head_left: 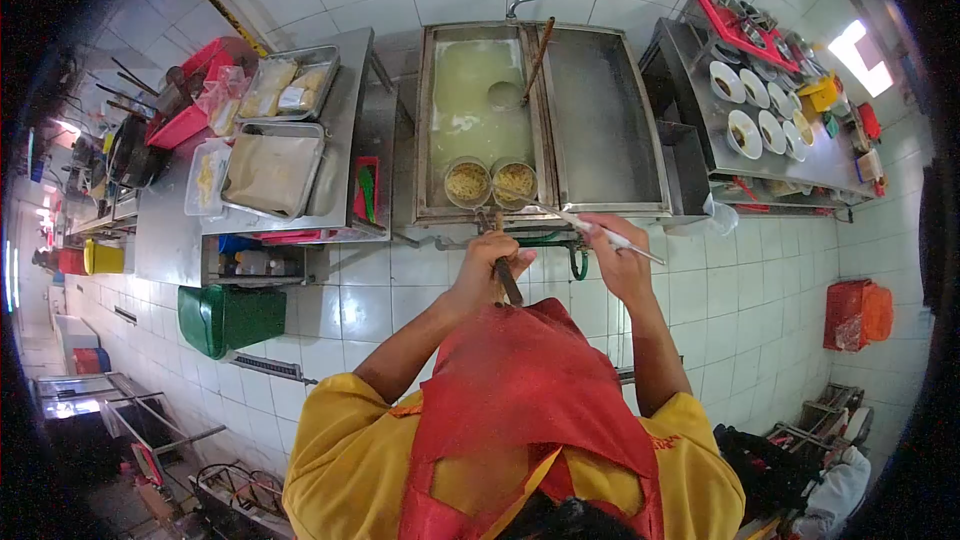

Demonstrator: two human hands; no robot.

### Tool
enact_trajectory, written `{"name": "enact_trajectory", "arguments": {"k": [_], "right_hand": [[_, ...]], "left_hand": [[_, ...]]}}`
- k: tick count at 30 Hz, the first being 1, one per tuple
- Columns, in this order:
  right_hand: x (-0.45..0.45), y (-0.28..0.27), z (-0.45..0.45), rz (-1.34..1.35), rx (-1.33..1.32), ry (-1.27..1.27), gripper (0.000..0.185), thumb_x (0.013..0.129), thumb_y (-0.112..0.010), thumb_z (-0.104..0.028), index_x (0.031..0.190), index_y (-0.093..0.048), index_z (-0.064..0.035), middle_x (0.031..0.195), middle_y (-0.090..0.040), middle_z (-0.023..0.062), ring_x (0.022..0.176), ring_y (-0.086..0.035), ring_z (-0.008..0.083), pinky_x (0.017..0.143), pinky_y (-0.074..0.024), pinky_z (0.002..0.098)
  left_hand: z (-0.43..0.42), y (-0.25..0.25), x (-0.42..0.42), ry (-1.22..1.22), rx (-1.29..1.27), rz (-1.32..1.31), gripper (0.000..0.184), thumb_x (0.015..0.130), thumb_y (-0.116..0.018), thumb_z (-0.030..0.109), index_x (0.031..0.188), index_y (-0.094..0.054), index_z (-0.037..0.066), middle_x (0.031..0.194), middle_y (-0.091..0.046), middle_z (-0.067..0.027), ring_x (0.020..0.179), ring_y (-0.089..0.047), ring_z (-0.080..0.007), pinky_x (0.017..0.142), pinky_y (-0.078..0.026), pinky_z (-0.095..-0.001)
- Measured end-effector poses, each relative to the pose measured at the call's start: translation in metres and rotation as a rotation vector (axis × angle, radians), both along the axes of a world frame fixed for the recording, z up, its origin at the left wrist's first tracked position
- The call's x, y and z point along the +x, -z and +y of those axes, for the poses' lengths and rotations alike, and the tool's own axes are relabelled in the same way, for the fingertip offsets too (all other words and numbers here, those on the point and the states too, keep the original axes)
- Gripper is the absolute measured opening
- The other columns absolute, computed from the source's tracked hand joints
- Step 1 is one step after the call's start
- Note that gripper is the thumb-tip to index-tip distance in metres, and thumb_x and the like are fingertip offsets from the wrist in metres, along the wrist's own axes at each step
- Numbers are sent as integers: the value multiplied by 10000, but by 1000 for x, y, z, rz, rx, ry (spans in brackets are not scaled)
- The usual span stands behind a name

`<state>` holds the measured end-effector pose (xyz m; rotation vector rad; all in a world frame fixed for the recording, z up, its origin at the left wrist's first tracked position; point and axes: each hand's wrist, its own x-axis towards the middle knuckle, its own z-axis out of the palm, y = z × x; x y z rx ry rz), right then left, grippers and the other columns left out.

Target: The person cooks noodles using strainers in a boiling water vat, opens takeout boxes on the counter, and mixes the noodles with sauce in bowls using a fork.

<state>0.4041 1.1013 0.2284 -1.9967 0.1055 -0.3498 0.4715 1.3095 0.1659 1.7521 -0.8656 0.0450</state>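
Note:
My left hand is closed around the dark handle of a strainer basket with noodles inside. Beside it, a second basket also holds noodles. Both rest at the front edge of the vat of cloudy yellowish water. Between the fingers of my right hand is a pale stick-like utensil, its thin far end reaching the right basket's rim. Its tip among the noodles is too small to make out.
Right of the vat lies a second metal basin. A long-handled ladle leans over the divider. White bowls stand on the right table; metal trays on the left one. A green bin is below left.

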Motion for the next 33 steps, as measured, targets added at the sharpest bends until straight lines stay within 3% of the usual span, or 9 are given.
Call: {"name": "enact_trajectory", "arguments": {"k": [10,13,14,20,24,26,30,32,33], "right_hand": [[77,75,46,-102,-247,-275,253,882,-575,-223,1045,-659,-48,943,-666,185,876,-631,360,755,-493,404],[74,62,33,83,-294,-471,282,888,-560,-257,1042,-658,-42,915,-665,184,866,-629,362,738,-491,416],[71,64,31,-176,-299,-404,204,845,-592,-116,1012,-654,-16,767,-628,169,701,-618,345,640,-477,376],[70,78,36,-189,-207,-346,187,843,-604,-104,998,-654,-13,756,-623,175,683,-619,324,622,-479,370],[67,37,32,-84,-270,-284,185,844,-603,-98,995,-653,-6,764,-627,183,682,-619,323,624,-483,366],[66,22,40,-232,-243,-281,194,839,-602,-89,1002,-649,6,787,-635,192,687,-619,330,629,-486,361],[70,73,28,-176,-365,-355,202,863,-584,-99,1025,-645,4,801,-652,176,688,-636,282,641,-500,333],[74,87,22,238,412,-208,239,916,-510,-130,1054,-634,21,813,-672,141,699,-649,200,652,-512,297],[73,81,23,239,412,-211,239,916,-510,-130,1054,-634,21,813,-672,141,699,-649,200,652,-512,297]], "left_hand": [[-3,-15,-8,139,29,-2,389,792,-714,91,595,-384,29,551,-354,-91,548,-363,-250,576,-342,-355],[-4,-13,-6,80,7,8,392,782,-716,86,597,-374,32,555,-358,-104,549,-380,-272,573,-340,-358],[-6,-14,-5,54,-4,-27,397,770,-722,92,598,-367,37,556,-369,-113,549,-406,-290,571,-341,-358],[-7,-7,-6,111,22,-36,373,748,-715,34,600,-373,27,557,-373,-122,552,-412,-296,572,-334,-375],[-7,-12,-6,82,15,-16,382,751,-719,48,594,-371,28,555,-379,-119,549,-414,-296,573,-333,-378],[-8,-7,-5,86,21,-33,385,754,-719,57,590,-372,28,552,-388,-116,546,-412,-298,571,-335,-377],[-9,-9,-8,109,4,-48,386,763,-718,72,590,-376,24,548,-392,-117,540,-405,-302,570,-337,-375],[-9,-13,-8,94,53,-81,394,769,-720,90,588,-375,25,545,-388,-119,537,-403,-300,566,-337,-376],[-8,-12,-8,91,54,-81,394,769,-720,90,588,-375,25,545,-388,-119,537,-403,-300,566,-337,-376]]}}
